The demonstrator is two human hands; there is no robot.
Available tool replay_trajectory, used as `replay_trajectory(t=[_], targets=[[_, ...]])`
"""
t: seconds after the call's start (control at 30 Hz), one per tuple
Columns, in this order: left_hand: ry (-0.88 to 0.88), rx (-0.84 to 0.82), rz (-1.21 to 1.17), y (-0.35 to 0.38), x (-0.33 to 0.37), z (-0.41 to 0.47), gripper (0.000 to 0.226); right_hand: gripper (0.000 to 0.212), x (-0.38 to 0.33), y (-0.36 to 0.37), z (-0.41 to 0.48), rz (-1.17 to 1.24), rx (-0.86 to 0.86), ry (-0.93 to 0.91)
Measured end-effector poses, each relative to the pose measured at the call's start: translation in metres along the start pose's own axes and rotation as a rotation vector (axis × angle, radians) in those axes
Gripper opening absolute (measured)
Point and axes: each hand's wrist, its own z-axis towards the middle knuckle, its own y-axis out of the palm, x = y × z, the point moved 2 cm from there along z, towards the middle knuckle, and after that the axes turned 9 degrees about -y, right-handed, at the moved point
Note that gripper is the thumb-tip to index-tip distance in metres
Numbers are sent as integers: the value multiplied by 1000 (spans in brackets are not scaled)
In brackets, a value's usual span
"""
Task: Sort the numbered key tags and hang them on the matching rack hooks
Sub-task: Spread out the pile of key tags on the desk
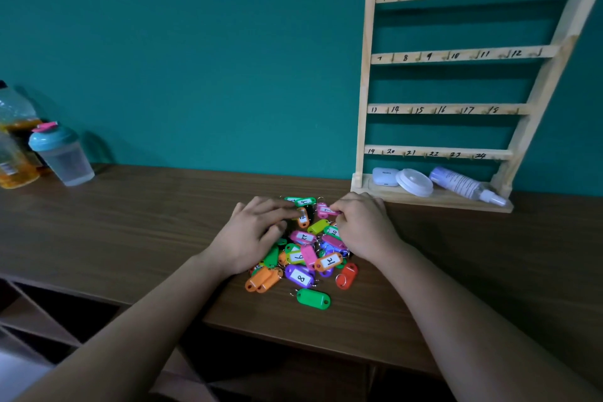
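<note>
Key tags (298, 276): heap of mixed colours on the bench, just in front of the rack's left end; 8 and 21 read on the near ones.
Pink tag (326, 211): marked 7, at the heap's far edge, its end pinched by the right hand.
Right hand (365, 225): knuckles up, fingers curled onto the pink tag.
Left hand (254, 232): palm down, fingers fairly straight on the heap's left side, tips touching an orange tag (303, 220); grips nothing.
Rack (367, 81): pale wood, upright against the teal wall, four rails numbered 1 to 24.
Rack base: white case (385, 176), round white lid (414, 182), bottle (463, 184) lying down.
Bench (130, 222): brown wood grain.
Far left: shaker cup (62, 153).
</note>
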Motion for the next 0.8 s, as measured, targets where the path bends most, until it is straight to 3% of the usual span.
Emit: replay_trajectory(t=[0.3,0.6,0.8], targets=[[-60,44,-21,0,-3,-4,42,32,-2,-5,-2,-92,43,94],[-71,58,-28,0,0,-4,47,11,-33,-3,6,37,70,-56],[-104,78,-41,3,-2,-2,53,26,-57,11,18,-55,2,8]])
